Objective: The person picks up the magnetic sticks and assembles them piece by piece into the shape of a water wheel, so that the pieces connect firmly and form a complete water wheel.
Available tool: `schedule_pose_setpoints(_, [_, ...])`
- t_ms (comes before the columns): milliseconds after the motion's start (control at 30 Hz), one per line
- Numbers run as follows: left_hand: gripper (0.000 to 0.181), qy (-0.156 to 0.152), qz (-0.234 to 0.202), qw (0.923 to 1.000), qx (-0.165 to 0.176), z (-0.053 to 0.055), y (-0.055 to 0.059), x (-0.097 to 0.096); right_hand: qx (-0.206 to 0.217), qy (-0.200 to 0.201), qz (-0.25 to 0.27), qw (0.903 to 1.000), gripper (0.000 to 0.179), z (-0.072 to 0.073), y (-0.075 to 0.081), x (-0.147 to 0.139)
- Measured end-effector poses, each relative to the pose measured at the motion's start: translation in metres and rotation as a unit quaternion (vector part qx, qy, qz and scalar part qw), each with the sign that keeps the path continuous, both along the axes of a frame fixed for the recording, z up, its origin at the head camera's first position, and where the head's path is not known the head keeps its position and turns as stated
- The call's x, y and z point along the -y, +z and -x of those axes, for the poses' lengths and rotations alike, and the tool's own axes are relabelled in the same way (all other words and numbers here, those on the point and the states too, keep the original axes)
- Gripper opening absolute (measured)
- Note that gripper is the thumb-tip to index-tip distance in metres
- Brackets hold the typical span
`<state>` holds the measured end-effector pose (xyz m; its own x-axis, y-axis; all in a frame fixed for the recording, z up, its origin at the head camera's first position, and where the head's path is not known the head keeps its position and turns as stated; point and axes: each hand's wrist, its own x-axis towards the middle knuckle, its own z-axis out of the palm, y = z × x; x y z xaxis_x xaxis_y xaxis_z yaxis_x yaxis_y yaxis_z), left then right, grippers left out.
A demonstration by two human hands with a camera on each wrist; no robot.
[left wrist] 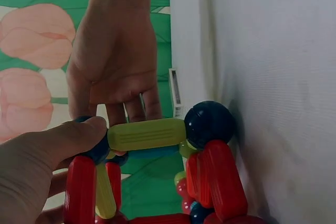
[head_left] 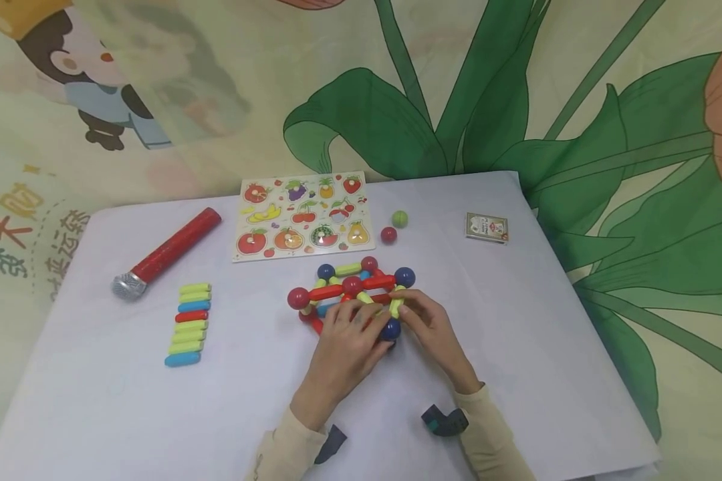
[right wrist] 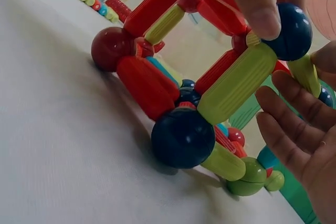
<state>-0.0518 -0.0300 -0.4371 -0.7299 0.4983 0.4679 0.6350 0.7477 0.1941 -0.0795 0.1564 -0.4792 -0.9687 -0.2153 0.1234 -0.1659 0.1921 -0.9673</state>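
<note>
A toy building frame of rods and balls [head_left: 352,286], in red, yellow-green and blue, stands near the table's middle. My left hand [head_left: 345,341] grips its near side. In the left wrist view, the left thumb [left wrist: 84,135] presses on a dark blue ball at a corner. My right hand [head_left: 436,331] is at the frame's right side, thumb and index finger pinching a yellow-green rod [head_left: 396,304]. Between a dark blue ball [head_left: 405,276] and another dark blue ball [head_left: 391,329] runs that rod. The right wrist view shows the right hand's other fingers [right wrist: 283,124] loosely extended. Hands hide part of the near side.
Several loose rods [head_left: 190,325] lie in a column at left, near a red toy microphone [head_left: 174,247]. Behind the frame are a fruit puzzle board [head_left: 303,262], a red ball [head_left: 388,234] and a green ball [head_left: 400,219]. A card box [head_left: 487,228] lies at back right.
</note>
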Motion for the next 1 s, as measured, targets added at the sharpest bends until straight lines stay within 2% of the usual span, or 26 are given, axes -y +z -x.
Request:
schedule_pose_setpoints(233, [0.056,0.0,-0.001,1.0,0.004,0.001,0.002,0.003,0.008,-0.005,-0.01,0.9999,0.03,0.0,0.005,0.002])
schedule_pose_setpoints(333, [0.052,0.002,-0.042,0.9991,0.004,-0.001,0.005,0.018,-0.002,-0.021,-0.002,0.9998,0.031,-0.002,0.004,0.001])
schedule_pose_setpoints(400, [0.045,0.023,-0.09,0.9957,0.004,-0.003,0.006,0.037,-0.01,-0.038,0.008,0.9992,0.027,-0.003,0.001,-0.002])
schedule_pose_setpoints(433, [0.042,0.043,-0.114,0.9926,0.007,-0.005,0.005,0.049,-0.013,-0.046,0.009,0.9988,0.025,-0.004,-0.002,-0.004])
schedule_pose_setpoints(500, [0.037,0.1,-0.152,0.9832,0.015,-0.009,0.0,0.076,-0.003,-0.058,-0.013,0.9982,0.02,-0.007,-0.007,-0.008])
schedule_pose_setpoints(567, [0.034,0.167,-0.171,0.9703,0.033,-0.012,-0.009,0.105,0.02,-0.054,-0.054,0.9969,0.017,-0.01,-0.014,-0.011])
schedule_pose_setpoints(667, [0.033,0.257,-0.167,0.9482,0.085,-0.02,-0.024,0.148,0.062,-0.035,-0.117,0.9906,0.017,-0.015,-0.022,-0.013])
schedule_pose_setpoints(733, [0.033,0.307,-0.153,0.9305,0.128,-0.025,-0.032,0.175,0.072,-0.03,-0.129,0.9886,0.018,-0.017,-0.026,-0.012])
schedule_pose_setpoints(833, [0.032,0.353,-0.121,0.9079,0.191,-0.035,-0.04,0.206,0.07,-0.039,-0.126,0.9888,0.017,-0.017,-0.03,-0.011])
schedule_pose_setpoints(900, [0.033,0.37,-0.099,0.8979,0.217,-0.04,-0.043,0.218,0.065,-0.042,-0.123,0.9894,0.016,-0.016,-0.03,-0.01])
schedule_pose_setpoints(1000, [0.033,0.366,-0.081,0.8988,0.227,-0.043,-0.047,0.227,0.066,-0.048,-0.12,0.9894,0.017,-0.015,-0.031,-0.01])
